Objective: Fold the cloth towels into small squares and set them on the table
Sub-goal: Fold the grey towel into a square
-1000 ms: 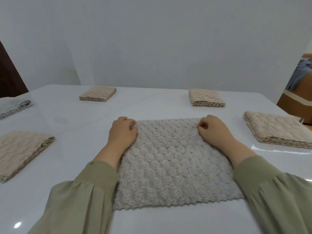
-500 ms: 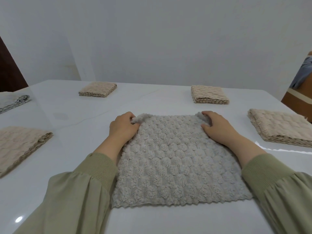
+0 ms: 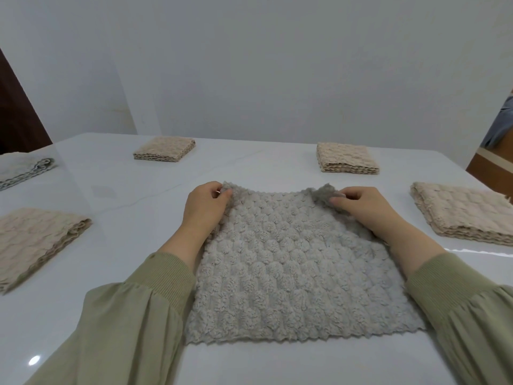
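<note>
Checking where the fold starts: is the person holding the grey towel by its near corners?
No, the left hand and right hand pinch the far corners of the grey towel; its near edge lies flat.

The left forearm (image 3: 177, 245) and right forearm (image 3: 410, 245), in green sleeves, rise from the lower corners toward the frame's centre. The left hand (image 3: 206, 211) pinches the upper left corner of the grey towel (image 3: 291, 276) between thumb and fingers; the right hand (image 3: 366, 211) pinches the upper right corner, held slightly raised
</note>
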The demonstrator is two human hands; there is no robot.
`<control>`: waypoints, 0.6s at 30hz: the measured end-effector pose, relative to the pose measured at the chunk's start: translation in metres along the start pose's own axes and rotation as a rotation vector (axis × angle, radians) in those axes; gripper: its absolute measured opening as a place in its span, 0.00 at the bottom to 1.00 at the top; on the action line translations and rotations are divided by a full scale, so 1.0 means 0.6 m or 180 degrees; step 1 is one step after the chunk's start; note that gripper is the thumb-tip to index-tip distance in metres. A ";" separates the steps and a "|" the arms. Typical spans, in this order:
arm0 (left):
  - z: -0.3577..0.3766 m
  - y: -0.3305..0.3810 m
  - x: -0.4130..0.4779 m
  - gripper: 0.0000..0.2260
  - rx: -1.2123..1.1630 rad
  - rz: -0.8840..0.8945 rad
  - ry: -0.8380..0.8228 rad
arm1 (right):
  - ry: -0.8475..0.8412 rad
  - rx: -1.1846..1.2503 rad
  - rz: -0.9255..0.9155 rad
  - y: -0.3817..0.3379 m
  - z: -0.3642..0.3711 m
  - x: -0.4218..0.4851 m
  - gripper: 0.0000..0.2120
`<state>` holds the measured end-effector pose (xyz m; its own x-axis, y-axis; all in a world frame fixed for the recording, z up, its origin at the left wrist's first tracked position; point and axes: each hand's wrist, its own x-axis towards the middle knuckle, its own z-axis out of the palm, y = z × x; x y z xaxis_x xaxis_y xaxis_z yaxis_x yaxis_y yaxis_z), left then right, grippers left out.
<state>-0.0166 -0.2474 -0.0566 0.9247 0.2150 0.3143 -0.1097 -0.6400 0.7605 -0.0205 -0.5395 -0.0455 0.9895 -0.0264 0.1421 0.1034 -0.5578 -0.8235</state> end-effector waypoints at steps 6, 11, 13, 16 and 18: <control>-0.011 0.002 -0.001 0.03 0.0249 -0.0044 0.0558 | 0.0993 0.0286 0.0054 -0.012 -0.014 0.006 0.02; -0.016 0.015 -0.003 0.08 -0.0164 -0.0270 0.0542 | 0.0616 0.0748 0.0596 -0.017 -0.032 0.012 0.05; -0.015 0.022 -0.002 0.08 -0.0709 -0.0388 0.0369 | 0.0308 0.1163 0.0821 -0.021 -0.033 0.011 0.05; -0.014 0.026 -0.001 0.10 -0.1350 -0.0376 0.0247 | 0.0135 0.1787 0.0773 -0.024 -0.027 0.010 0.05; -0.015 0.031 -0.002 0.10 -0.1570 -0.0148 0.0276 | 0.0376 0.1951 0.0248 -0.025 -0.026 0.015 0.04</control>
<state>-0.0232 -0.2530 -0.0375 0.9012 0.3089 0.3039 -0.2479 -0.2078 0.9462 -0.0147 -0.5443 -0.0231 0.9822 -0.1589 0.0999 0.1052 0.0256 -0.9941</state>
